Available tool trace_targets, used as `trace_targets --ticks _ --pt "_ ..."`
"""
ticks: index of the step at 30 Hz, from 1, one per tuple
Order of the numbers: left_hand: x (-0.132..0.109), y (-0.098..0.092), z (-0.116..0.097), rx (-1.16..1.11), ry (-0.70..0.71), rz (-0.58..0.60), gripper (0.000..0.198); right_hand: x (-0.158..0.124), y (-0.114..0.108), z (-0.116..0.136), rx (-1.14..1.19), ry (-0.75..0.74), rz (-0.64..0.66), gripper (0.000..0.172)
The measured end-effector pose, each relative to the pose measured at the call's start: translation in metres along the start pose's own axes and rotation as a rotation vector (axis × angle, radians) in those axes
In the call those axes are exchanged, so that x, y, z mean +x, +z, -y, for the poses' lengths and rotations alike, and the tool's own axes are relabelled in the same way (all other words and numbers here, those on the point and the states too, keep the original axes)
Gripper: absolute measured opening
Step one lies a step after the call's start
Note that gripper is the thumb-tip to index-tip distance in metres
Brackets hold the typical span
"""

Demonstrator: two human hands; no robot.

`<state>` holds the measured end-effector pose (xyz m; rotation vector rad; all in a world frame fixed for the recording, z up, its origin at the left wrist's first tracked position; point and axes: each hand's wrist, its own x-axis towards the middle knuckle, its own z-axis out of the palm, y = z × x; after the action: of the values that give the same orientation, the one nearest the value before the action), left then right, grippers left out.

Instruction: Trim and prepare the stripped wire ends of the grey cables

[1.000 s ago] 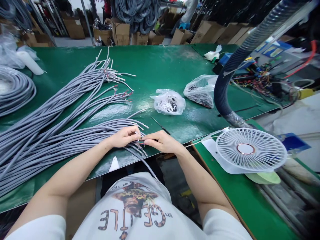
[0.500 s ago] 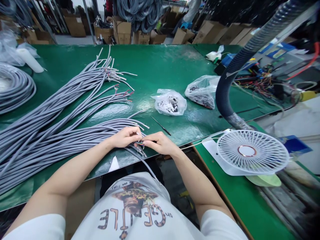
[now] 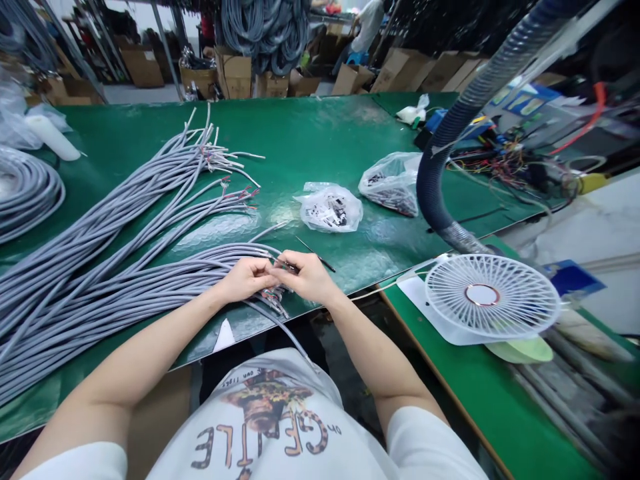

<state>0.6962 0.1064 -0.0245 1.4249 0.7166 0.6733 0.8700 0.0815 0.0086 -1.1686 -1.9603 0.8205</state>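
Many long grey cables [image 3: 110,267] lie fanned across the green table [image 3: 310,140], their stripped ends with thin coloured wires pointing right. My left hand [image 3: 245,279] is closed on the end of one grey cable near the table's front edge. My right hand [image 3: 305,275] meets it, fingers pinched on the thin coloured wires [image 3: 274,293] at that cable's end. A thin dark tool [image 3: 315,253] lies on the table just beyond my right hand.
Two clear plastic bags of small parts [image 3: 330,208] [image 3: 393,182] lie on the table's right half. A white fan [image 3: 493,299] stands at the right, under a ribbed dark hose [image 3: 450,133]. A coil of grey cable [image 3: 25,190] sits far left. Cardboard boxes [image 3: 233,73] line the back.
My right hand has moved left and slightly up, closer to my left hand, and both now pinch the cable end together. The view has shifted a little.
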Motion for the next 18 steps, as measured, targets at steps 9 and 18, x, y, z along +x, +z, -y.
trace_targets --ticks 9,18 --pt "-0.005 -0.002 -0.001 0.001 0.037 0.026 0.031 0.041 -0.084 -0.056 -0.459 0.237 -0.487 0.020" --pt "-0.008 -0.014 -0.012 0.312 0.318 0.086 0.016 0.027 -0.120 -0.073 -0.451 0.232 -0.725 0.037"
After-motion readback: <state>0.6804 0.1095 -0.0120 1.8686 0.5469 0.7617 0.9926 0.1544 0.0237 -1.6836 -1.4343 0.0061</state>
